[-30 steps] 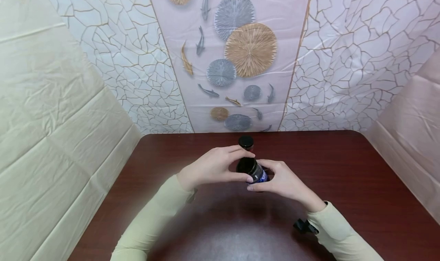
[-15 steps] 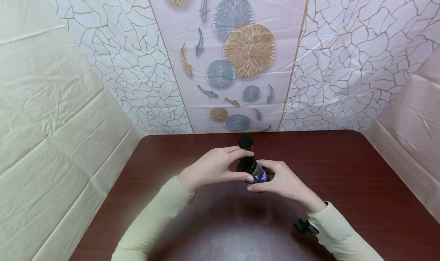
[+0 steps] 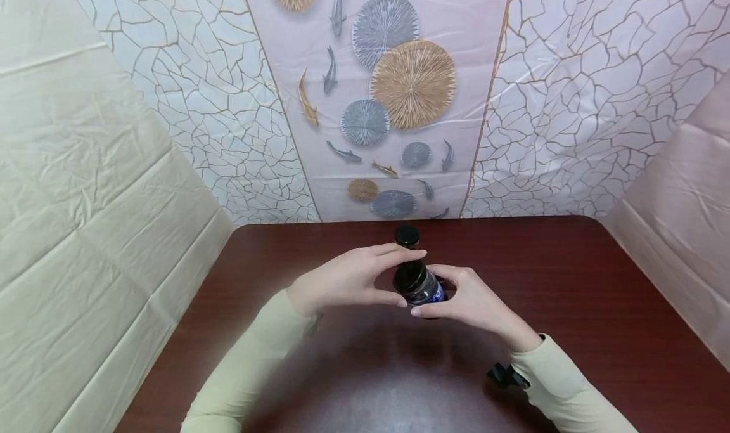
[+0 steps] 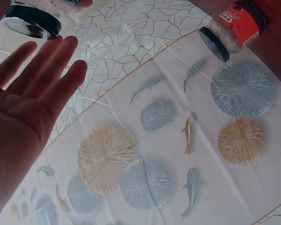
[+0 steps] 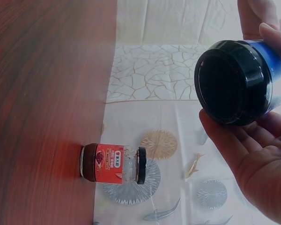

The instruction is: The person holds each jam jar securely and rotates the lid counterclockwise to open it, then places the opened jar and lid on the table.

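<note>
My right hand [image 3: 473,300] grips a jar with a blue label [image 3: 435,291], fingers and thumb round its side. The jar is tilted, its black lid [image 3: 408,277] towards my left hand; its dark base [image 5: 222,86] faces the right wrist camera. My left hand [image 3: 350,281] is spread around the lid, thumb and fingers apart. In the left wrist view, its fingers [image 4: 47,70] are extended close to the lid and do not grip it. Behind the hands a second jar [image 5: 111,164] with a red label and black lid stands upright on the table.
The dark red-brown wooden table [image 3: 547,274] reaches back to a patterned cloth [image 3: 365,167] hanging behind it. Pale cloth walls [image 3: 114,198] stand at both sides. A black device [image 3: 506,376] is strapped at the right wrist.
My left thumb and fingers have spread and come off the lid, the thumb moving left. The right hand and the blue-labelled jar stay nearly in place.
</note>
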Tool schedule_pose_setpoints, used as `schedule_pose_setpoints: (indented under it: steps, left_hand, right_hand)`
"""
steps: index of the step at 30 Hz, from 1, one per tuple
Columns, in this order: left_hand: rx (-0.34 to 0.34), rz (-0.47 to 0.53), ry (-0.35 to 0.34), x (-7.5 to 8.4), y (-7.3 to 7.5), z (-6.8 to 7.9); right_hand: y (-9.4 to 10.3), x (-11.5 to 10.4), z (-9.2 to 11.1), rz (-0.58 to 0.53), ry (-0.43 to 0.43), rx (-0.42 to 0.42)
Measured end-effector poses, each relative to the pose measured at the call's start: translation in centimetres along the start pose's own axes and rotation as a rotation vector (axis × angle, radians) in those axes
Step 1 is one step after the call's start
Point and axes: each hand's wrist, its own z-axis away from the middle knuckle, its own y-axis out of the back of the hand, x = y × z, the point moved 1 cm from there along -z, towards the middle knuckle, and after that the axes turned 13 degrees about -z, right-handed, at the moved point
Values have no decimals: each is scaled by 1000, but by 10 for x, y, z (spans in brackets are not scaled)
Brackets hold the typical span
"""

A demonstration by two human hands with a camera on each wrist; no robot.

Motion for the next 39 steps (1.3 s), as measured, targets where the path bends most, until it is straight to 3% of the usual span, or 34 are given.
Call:
schedule_pose_setpoints:
  steps: [6, 14, 22, 30, 39]
  left_hand:
    - [-14, 71, -88, 0, 3, -2]
    - [-5, 31, -128, 0, 5, -5]
    - [-32, -4, -36, 1, 6, -5]
    - [39, 24, 29, 1, 7, -4]
    - [79, 42, 43, -3, 8, -4]
  right_hand:
    - [1, 1, 2, 3, -9, -4]
    - [3, 2, 3, 17, -1, -1]
    - [3, 3, 4, 12, -10, 2]
    - [7, 2, 3, -14, 1, 24]
    - [7, 5, 3, -23, -20, 20]
